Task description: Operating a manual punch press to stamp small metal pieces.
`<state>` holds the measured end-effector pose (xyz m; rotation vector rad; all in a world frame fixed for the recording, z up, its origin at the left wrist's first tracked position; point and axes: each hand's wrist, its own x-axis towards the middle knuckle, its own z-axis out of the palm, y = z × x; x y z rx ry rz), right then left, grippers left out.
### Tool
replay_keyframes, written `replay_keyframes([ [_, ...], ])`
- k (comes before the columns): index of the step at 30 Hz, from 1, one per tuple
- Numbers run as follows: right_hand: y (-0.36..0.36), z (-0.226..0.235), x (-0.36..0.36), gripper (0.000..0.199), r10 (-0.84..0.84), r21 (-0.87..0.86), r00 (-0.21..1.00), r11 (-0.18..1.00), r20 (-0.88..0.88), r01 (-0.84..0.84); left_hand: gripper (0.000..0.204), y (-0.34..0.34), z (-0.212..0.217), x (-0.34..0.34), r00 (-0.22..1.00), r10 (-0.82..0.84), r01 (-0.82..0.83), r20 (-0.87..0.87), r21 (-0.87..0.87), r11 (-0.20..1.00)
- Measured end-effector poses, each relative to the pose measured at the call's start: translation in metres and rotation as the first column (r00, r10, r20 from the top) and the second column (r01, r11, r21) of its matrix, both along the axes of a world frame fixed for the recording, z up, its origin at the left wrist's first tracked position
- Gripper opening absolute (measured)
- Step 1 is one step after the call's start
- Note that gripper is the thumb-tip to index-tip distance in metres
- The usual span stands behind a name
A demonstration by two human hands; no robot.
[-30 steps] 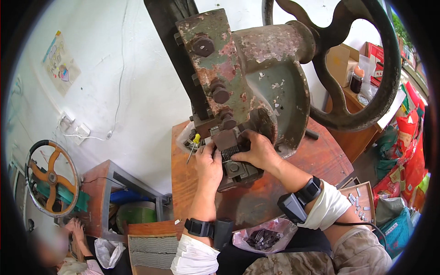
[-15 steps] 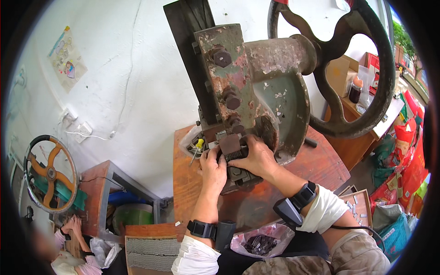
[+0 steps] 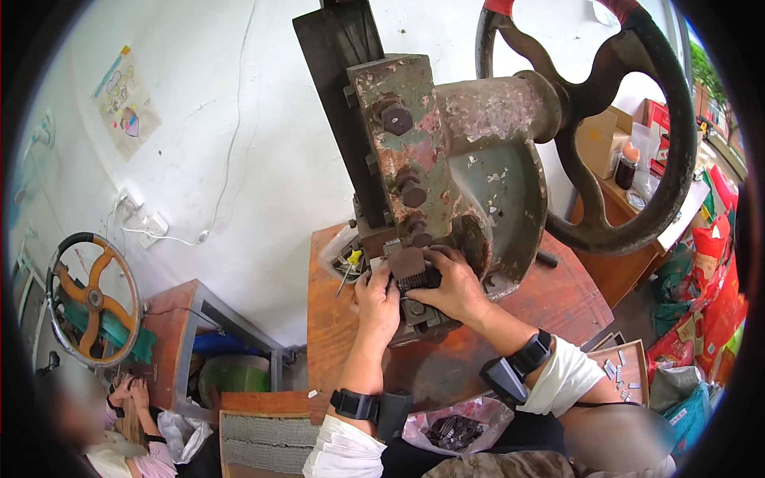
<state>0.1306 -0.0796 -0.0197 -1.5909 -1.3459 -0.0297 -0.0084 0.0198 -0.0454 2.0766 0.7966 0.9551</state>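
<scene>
At the foot of a worn green-brown hand press [image 3: 408, 151], both my hands work close together. Between them is a dark ribbed metal piece [image 3: 414, 281], right below the press's brown block [image 3: 406, 261]. My left hand [image 3: 377, 307] has its bent fingers pressed against the piece's left side. From the right, my right hand [image 3: 456, 288] curls round it, with the thumb along its near edge and the fingers behind. My fingers and the block partly hide the piece. Under my hands lies a dark bolted die base [image 3: 418, 312].
The press's large handwheel [image 3: 677, 151] rises at right. A tub [image 3: 339, 253] with a yellow-handled screwdriver [image 3: 353, 259] stands behind my left hand. A bag of dark metal parts [image 3: 456, 430] lies near my lap. A tray [image 3: 625, 370] of small pieces sits right. Another person's hands [image 3: 130, 392] are far left.
The view has shifted a little, so the press sits slightly lower and farther right in the picture. My hands keep to the same spot at the piece, their fingers only slightly moved.
</scene>
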Motion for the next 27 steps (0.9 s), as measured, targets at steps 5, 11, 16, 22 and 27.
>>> replay_keyframes([
  [5,-0.040,0.050,-0.013,0.064,-0.021,-0.099,0.995,0.995,0.099,0.031,0.038,0.005,-0.002,-0.004,0.999,0.011,-0.011,-0.031,-0.007,1.000],
  [11,-0.160,0.234,0.069,0.034,-0.713,0.592,0.567,0.683,0.412,0.429,0.039,-0.003,0.004,-0.007,0.993,-0.046,0.051,-0.111,0.042,0.998],
  [16,-0.164,0.356,0.086,0.046,-0.579,0.034,0.614,0.742,0.536,0.670,0.038,-0.007,0.008,-0.006,0.992,-0.007,0.016,-0.124,0.073,0.997],
  [22,-0.208,0.142,0.158,0.036,-0.774,0.525,0.567,0.619,0.283,0.584,0.039,-0.003,0.005,-0.009,0.992,-0.083,0.085,-0.091,0.012,0.996],
  [27,-0.200,0.022,0.163,0.032,-0.703,0.502,0.712,0.613,-0.007,0.610,0.037,-0.011,0.007,-0.010,0.996,-0.065,0.067,-0.060,0.033,0.997],
])
